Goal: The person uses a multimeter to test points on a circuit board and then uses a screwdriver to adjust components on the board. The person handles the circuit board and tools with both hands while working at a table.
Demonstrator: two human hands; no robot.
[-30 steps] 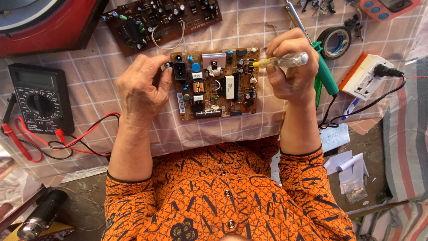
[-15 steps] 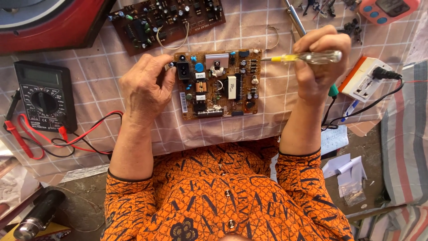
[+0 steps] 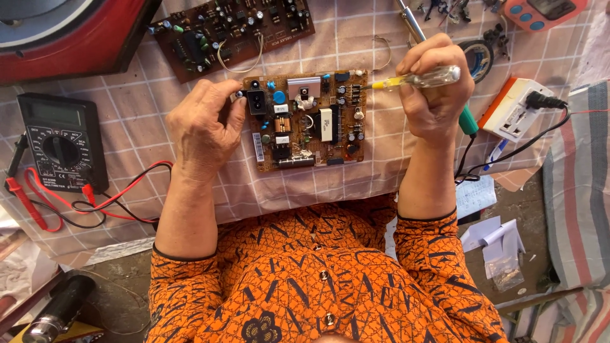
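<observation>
Clenched grip on both sides: the right hand (image 3: 435, 95) is wrapped around a screwdriver (image 3: 416, 79) with a clear handle and yellow collar, held nearly level, its tip over the top right edge of the circuit board (image 3: 305, 121). The left hand (image 3: 203, 130) pinches that board's left edge, thumb and fingertips closed on the corner by the black socket.

Widening out, biggest first: the bench (image 3: 381, 171) wears a pale checked cloth, and the brown board lies flat on it at the middle, right in front of the person's orange patterned shirt (image 3: 311, 273). Up in the far left corner sits a big red casing (image 3: 76, 32). Over on the right hangs a striped cloth (image 3: 578, 190).

Next down in size, a second, darker circuit board (image 3: 232, 32) lies beyond the first one, well apart from both hands. A black multimeter (image 3: 60, 143) rests at the left, its red and black leads (image 3: 121, 197) looping across the cloth toward the left forearm. A white and orange power strip (image 3: 511, 111) sits right of the right hand with a black plug in it. Just behind that hand, a green-handled tool (image 3: 468, 121) pokes out, and a roll of black tape (image 3: 478, 57) lies beyond it.
</observation>
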